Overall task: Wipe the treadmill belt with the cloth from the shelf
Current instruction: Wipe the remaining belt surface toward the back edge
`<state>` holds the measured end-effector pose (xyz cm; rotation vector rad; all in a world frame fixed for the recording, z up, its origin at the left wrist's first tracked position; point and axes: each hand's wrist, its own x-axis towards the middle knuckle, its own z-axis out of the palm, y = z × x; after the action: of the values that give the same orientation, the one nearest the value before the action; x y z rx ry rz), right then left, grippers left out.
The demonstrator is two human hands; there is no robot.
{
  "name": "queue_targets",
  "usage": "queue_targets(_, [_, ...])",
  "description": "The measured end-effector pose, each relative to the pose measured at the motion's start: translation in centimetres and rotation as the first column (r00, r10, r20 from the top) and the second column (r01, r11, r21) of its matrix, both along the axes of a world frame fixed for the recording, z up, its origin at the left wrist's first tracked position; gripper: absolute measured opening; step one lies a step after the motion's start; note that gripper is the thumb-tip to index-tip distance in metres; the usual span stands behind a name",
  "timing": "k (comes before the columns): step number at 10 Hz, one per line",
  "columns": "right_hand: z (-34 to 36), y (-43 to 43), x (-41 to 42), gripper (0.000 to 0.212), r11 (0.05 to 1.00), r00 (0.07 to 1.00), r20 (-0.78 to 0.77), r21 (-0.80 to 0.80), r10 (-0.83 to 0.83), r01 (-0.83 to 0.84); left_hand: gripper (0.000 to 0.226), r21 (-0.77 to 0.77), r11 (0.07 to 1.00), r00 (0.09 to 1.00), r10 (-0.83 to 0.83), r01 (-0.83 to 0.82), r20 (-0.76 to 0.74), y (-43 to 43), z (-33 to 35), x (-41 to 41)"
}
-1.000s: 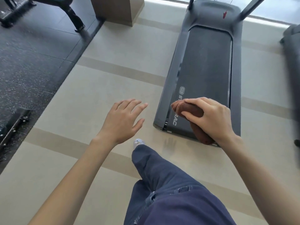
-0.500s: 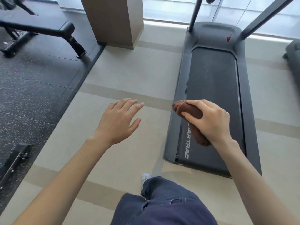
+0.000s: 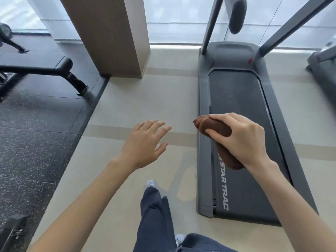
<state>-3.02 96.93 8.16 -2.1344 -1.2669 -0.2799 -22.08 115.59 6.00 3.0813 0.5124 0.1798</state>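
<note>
Head camera, looking forward and down at a gym floor. The right hand (image 3: 243, 140) grips a rolled brown cloth (image 3: 218, 130), fingers and thumb curled round its middle, with one end poking out toward the left and the other hanging below the wrist. The cloth is held in the air over the left edge of the treadmill belt (image 3: 236, 95), about halfway along its length.

The left hand (image 3: 143, 142) holds nothing. It is spread wide, palm down, fingers straight and slightly apart, over the beige floor (image 3: 145, 99) just left of the treadmill (image 3: 205, 160).

The treadmill is grey, with the words STAR TRAC near its rear end and two slanted uprights (image 3: 211, 24) rising at the far end by the windows. A leg in dark blue trousers (image 3: 154, 215) and a pale shoe (image 3: 150, 184) show below the hands.

A brown pillar (image 3: 112, 37) stands at upper centre. A black bench (image 3: 36, 67) sits on dark speckled matting (image 3: 36, 133) at left. Part of a second machine (image 3: 323, 73) shows at the right edge.
</note>
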Motion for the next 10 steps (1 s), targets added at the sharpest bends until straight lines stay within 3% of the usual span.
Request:
queue_targets(4, [2.0, 17.9, 6.7, 0.03, 0.985, 0.985, 0.024, 0.003, -0.173, 0.173, 0.052, -0.007, 0.979, 0.979, -0.205, 0.205, 0.019, 21.3, 1.3, 11.8])
queue_targets(6, [1.8, 23.0, 11.2, 0.032, 0.97, 0.971, 0.012, -0.023, -0.24, 0.24, 0.052, -0.036, 0.954, 0.955, -0.295, 0.296, 0.026, 27.2, 0.7, 18.2])
queue_targets(10, [0.3, 34.5, 28.9, 0.031, 0.951, 0.954, -0.009, -0.074, -0.3, 0.299, 0.053, -0.069, 0.925, 0.926, -0.375, 0.372, -0.032, 39.0, -1.4, 36.8])
